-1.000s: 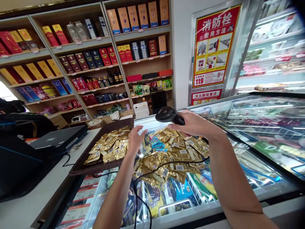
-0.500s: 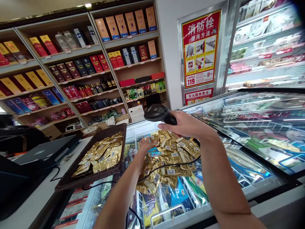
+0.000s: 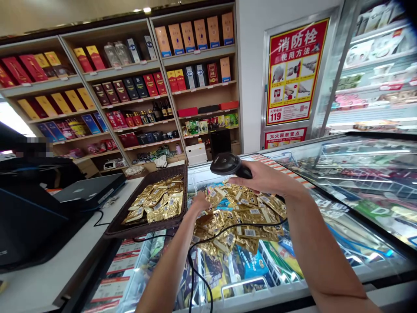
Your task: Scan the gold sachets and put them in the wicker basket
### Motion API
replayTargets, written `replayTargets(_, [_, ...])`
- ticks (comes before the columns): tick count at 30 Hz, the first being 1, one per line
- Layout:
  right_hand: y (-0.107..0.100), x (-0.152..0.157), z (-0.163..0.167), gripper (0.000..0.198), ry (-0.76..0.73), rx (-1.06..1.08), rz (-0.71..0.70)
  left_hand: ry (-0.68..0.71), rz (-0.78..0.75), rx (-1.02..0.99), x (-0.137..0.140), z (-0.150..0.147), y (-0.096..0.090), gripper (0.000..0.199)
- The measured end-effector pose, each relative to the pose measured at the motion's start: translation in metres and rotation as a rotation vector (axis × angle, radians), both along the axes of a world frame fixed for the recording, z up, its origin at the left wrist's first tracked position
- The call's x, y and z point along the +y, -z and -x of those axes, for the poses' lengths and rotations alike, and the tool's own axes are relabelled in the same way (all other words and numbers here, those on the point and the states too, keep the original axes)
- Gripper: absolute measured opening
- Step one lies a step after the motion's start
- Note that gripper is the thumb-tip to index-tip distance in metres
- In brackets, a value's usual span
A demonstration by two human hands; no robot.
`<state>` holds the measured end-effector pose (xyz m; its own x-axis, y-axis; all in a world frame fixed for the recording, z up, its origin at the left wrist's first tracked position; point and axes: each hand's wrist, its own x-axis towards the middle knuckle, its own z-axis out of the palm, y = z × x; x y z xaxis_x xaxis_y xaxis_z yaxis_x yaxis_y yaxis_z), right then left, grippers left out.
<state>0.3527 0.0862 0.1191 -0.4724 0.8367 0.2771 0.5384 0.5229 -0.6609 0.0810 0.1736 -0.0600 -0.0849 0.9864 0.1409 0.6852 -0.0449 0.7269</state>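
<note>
- A black handheld barcode scanner [image 3: 228, 165] is gripped in the right hand [image 3: 265, 179], with the fingers wrapped round its handle and its head held out to the left above the packets.
- A black cable [image 3: 208, 240] is seen running from the scanner side down across the packets and over the front edge of the freezer.
- A loose heap of small gold foil packets with white barcode labels [image 3: 243, 213] is spread on the glass lid of a chest freezer [image 3: 325, 243], just below the scanner.
- The left hand [image 3: 200, 202] is laid on the left edge of that heap, fingers bent down onto a packet; whether one is actually pinched cannot be told.
- A dark brown woven tray [image 3: 130, 228] holding more gold packets [image 3: 159, 201] is set on the white surface [image 3: 48, 278], just left of the left hand, its corner overhanging the freezer.
- A dark laptop [image 3: 87, 191] lies further left on the surface.
- Wooden shelves of boxed goods [image 3: 137, 87] line the back wall, beside a red poster [image 3: 293, 69].
</note>
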Motion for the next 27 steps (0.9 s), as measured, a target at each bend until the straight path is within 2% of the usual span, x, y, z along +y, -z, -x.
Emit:
replayTargets(3, [0.002, -0.002, 0.006, 0.045, 0.001, -0.012, 0.005, -0.041, 0.058, -0.003, -0.012, 0.000, -0.015, 0.034])
replayTargets(6, [0.004, -0.004, 0.012, 0.048, 0.021, 0.000, 0.043, 0.014, 0.084, -0.082, -0.022, 0.002, -0.039, 0.031])
replayTargets(10, [0.006, -0.007, 0.018, 0.045, 0.003, 0.052, 0.110, 0.150, 0.000, -0.212, -0.033, 0.010, -0.072, 0.028])
replayTargets(13, [0.006, -0.010, 0.022, 0.042, -0.025, 0.077, 0.148, 0.177, -0.049, -0.239, -0.041, 0.019, -0.089, 0.028])
replayTargets(18, [0.004, -0.015, 0.027, 0.041, -0.059, 0.125, 0.180, 0.051, -0.138, -0.177, -0.048, 0.034, -0.101, 0.027])
replayTargets(23, [0.005, -0.016, 0.032, 0.043, -0.101, 0.179, 0.203, 0.006, -0.153, -0.172, -0.047, 0.045, -0.103, 0.027])
replayTargets(27, [0.006, -0.016, 0.035, 0.045, -0.124, 0.126, 0.227, -0.007, -0.148, -0.185, -0.048, 0.047, -0.104, 0.027])
